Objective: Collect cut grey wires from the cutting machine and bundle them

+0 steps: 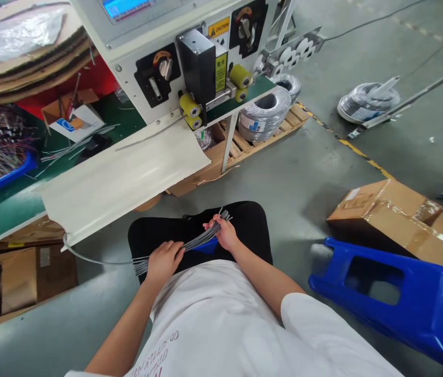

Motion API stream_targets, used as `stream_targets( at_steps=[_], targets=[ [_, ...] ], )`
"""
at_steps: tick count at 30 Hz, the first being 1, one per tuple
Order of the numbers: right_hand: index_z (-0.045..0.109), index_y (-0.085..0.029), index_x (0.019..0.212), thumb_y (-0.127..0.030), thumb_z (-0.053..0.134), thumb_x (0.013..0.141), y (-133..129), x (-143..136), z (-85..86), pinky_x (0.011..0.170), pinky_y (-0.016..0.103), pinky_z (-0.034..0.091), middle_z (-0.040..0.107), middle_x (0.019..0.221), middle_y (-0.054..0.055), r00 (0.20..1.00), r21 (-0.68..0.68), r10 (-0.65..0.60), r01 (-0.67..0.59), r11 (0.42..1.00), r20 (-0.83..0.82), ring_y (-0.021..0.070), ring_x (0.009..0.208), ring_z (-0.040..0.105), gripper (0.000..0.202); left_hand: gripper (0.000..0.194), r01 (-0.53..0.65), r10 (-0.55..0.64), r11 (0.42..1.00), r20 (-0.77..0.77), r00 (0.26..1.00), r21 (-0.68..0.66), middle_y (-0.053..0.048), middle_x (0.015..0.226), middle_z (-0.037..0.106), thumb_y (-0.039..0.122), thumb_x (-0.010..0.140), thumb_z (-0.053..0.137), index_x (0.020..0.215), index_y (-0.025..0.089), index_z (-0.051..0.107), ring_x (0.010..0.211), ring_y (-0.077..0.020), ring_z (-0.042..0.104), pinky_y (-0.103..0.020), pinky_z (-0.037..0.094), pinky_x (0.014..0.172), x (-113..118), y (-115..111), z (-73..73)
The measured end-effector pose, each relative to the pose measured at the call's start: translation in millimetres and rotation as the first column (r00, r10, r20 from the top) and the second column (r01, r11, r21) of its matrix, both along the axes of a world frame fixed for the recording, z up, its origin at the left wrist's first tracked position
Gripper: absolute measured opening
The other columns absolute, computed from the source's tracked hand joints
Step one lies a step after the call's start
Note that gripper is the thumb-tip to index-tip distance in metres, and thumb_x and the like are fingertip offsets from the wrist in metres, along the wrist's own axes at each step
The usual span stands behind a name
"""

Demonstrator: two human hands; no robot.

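Observation:
A bundle of thin grey cables (197, 240) lies across my lap, over black trousers. My left hand (163, 262) is wrapped over the bundle near its left end, where the cable ends fan out. Near the other end, my right hand (225, 232) closes round the cables, their tips sticking out past the fingers. One longer grey cable (103, 262) runs from the bundle's left end to the corner of a cream sheet (127, 173). Above the sheet stands a white machine (127, 68) with yellow-green rollers (190, 111), a grey cable at the left pair.
On the green bench (9, 209) at the left are a blue tray (5, 180) of wires and a small open box (74, 123). Cable coils (264, 112) sit on a wooden pallet (284, 128). At the right are a cardboard box (405, 222) and a blue plastic stool (421, 298).

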State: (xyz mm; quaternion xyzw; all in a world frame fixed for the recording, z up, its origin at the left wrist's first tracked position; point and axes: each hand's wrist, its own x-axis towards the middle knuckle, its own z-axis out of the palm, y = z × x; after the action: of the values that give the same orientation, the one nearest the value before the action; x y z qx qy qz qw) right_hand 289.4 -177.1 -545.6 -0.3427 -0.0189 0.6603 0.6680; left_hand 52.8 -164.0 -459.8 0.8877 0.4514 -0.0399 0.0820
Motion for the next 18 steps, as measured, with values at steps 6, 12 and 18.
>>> stream_targets(
  at_steps=[6, 12, 18],
  targets=[
    [0.06, -0.021, 0.087, -0.032, 0.068, 0.078, 0.9, 1.0, -5.4, 0.083, 0.04, 0.052, 0.074, 0.091, 0.005, 0.999, -0.029, -0.036, 0.035, 0.999, -0.015, 0.0253, 0.094, 0.071, 0.016, 0.04, -0.288, 0.289, 0.957, -0.048, 0.956, 0.032, -0.009, 0.102, 0.068, 0.047, 0.097, 0.035, 0.11, 0.023, 0.064, 0.1, -0.0273, 0.06, -0.038, 0.047, 0.082, -67.1, 15.5, 1.6],
    [0.059, -0.023, 0.081, -0.028, 0.065, 0.077, 6.6, -0.8, -5.8, 0.089, 0.042, 0.051, 0.066, 0.071, -0.002, 0.989, 0.003, -0.069, 0.07, 0.998, -0.128, 0.0227, 0.088, 0.068, 0.008, 0.033, -0.584, 0.586, 0.805, 0.299, 0.754, -0.104, -0.011, 0.103, 0.066, 0.042, 0.096, 0.033, 0.102, 0.019, 0.056, 0.099, -0.0259, 0.062, -0.039, 0.048, 0.089, -115.9, 8.8, -38.5],
    [0.06, -0.024, 0.084, -0.034, 0.067, 0.08, 8.6, -0.1, -5.1, 0.081, 0.038, 0.051, 0.046, 0.056, -0.008, 0.988, -0.031, -0.048, 0.044, 0.999, -0.149, 0.0142, 0.058, 0.054, 0.013, 0.031, -0.651, 0.64, 0.755, 0.312, 0.702, -0.084, -0.005, 0.074, 0.057, 0.041, 0.094, 0.031, 0.072, 0.024, 0.045, 0.073, -0.0227, 0.058, -0.036, 0.047, 0.069, -115.7, -5.9, -53.3]
  ],
)
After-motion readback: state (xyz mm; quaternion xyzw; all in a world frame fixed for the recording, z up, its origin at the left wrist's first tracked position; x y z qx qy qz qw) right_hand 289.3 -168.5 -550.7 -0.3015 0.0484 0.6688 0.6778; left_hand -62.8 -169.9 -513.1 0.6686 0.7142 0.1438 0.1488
